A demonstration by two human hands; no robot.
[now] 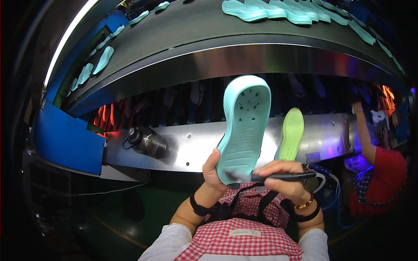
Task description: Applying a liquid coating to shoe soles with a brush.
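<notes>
A turquoise shoe sole (pixel 244 126) stands nearly upright in front of me, its hollow side with small holes facing me. My left hand (pixel 213 172) is closed round its lower left edge. My right hand (pixel 285 179) grips a black-handled brush (pixel 289 177). The blurred brush head is over the sole's lower end; whether it touches cannot be made out. Just beyond my right hand, a lime-green sole (pixel 292 135) lies on the metal ledge (pixel 187 130).
A dark bottle (pixel 147 142) lies on the ledge at left. Beyond is a dark conveyor belt (pixel 174 32) with turquoise soles (pixel 248 11) along it. Orange-lit openings (pixel 109 117) show below the belt. A person in a red top (pixel 383 182) reaches in at right, near a blue hose (pixel 342 222).
</notes>
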